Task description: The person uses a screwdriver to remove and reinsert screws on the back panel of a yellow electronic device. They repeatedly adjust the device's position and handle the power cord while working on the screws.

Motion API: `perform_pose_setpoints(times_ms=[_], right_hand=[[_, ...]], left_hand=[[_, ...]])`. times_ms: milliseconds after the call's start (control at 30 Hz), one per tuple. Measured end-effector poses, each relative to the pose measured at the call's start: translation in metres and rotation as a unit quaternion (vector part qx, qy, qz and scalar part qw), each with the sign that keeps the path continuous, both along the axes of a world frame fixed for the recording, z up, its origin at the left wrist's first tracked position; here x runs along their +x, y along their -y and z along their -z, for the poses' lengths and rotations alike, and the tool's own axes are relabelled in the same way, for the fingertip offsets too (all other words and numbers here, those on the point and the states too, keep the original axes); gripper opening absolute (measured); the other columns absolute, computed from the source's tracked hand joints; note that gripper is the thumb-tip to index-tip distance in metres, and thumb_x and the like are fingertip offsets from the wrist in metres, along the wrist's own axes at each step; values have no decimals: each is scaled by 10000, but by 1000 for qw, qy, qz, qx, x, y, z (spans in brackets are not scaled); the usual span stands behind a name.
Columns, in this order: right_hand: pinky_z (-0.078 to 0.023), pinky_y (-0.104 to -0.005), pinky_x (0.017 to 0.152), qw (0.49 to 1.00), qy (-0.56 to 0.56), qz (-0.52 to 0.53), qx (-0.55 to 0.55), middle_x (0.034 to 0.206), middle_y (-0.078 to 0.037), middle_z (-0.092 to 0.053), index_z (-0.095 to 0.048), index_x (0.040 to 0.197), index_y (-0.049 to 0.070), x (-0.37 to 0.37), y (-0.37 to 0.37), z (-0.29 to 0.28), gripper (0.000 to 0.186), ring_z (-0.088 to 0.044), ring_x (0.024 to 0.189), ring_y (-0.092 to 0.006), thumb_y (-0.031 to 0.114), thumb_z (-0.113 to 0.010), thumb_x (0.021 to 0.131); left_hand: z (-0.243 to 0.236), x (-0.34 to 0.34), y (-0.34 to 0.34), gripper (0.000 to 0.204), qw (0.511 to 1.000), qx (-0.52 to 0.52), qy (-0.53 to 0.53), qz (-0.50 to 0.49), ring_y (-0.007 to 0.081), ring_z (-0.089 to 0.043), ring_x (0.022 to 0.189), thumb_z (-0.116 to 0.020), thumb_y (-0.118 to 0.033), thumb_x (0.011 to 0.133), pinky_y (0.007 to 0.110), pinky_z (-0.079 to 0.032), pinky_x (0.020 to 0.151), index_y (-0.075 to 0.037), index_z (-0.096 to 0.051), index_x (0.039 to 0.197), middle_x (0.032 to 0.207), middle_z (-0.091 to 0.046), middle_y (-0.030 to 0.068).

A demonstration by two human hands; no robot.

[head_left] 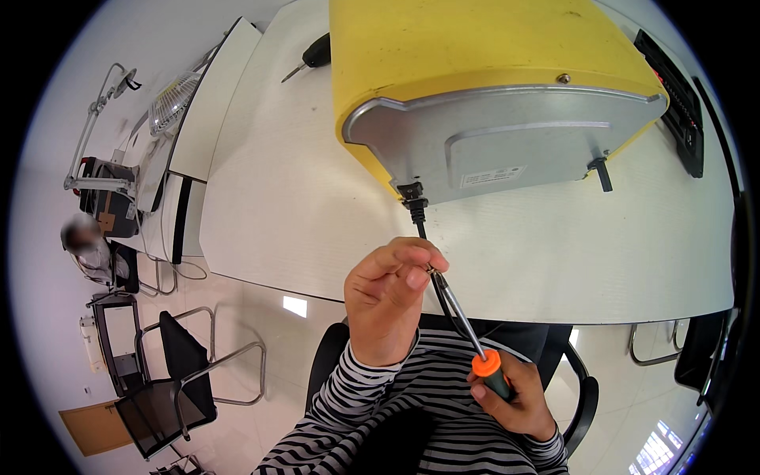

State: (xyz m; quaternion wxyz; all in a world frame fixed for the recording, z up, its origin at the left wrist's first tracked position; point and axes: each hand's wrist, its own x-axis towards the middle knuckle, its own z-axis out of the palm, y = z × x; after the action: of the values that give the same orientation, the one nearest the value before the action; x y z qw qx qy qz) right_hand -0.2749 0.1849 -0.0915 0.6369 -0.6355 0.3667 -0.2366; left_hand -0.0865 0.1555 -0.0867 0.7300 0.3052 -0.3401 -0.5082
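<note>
My right hand [518, 396] is wrapped around the orange and dark green handle of a screwdriver [463, 317], whose metal shaft slants up to the left. At its tip, the fingers of my left hand [388, 297] are pinched together; a tiny metallic bit shows there, too small to make out. Beyond my hands stands a yellow metal case [483, 39] with a grey panel [530, 146] facing me. A black power cord [419, 218] is plugged into the panel's lower left and hangs down behind my left fingers and the shaft.
On the white table [269, 190], a black-handled tool [315, 54] with a metal shaft lies left of the case. To the right is a long black tray [677, 111]. A black chair [186, 364] stands at the left, with a person [93, 249] farther back.
</note>
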Motion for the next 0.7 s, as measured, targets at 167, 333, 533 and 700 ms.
perform_pose_setpoints(times_ms=[167, 333, 533, 700], right_hand=[[-299, -230, 393, 1000, 3, 6, 6, 495, -39, -397, -499, 846, -18, -1, -2, 4, 238, -390, 394, -109, 155, -619, 736], [-293, -229, 392, 1000, -18, 2, 25, 495, -36, -397, -503, 828, -14, -4, -2, 1, 223, -386, 394, -97, 147, -623, 731], [-323, -198, 429, 997, -15, 22, 74, 511, -17, -450, -523, 826, -6, -8, 2, -3, 188, -406, 427, -73, 112, -625, 721], [-366, -182, 487, 995, -6, 44, 84, 540, -24, -494, -525, 830, -18, -4, 4, -5, 147, -438, 458, -77, 74, -584, 731]], left_hand=[[0, -1, 0, 161, 1000, 0, -3, -9, 178, -503, 832, -501, -12, 788, 294, -371, 771, 7, -551, 940, 890, -543, 103], [-2, -2, 1, 154, 1000, 1, -7, -14, 162, -523, 821, -507, 9, 781, 279, -384, 759, 34, -552, 926, 897, -556, 108], [-6, -4, 4, 153, 994, 21, 102, -40, 195, -503, 797, -510, -36, 775, 288, -365, 721, 3, -560, 915, 842, -553, 118], [-11, -2, 5, 136, 988, 30, 141, -48, 174, -515, 765, -523, -14, 757, 272, -384, 696, 51, -554, 872, 823, -555, 141]])
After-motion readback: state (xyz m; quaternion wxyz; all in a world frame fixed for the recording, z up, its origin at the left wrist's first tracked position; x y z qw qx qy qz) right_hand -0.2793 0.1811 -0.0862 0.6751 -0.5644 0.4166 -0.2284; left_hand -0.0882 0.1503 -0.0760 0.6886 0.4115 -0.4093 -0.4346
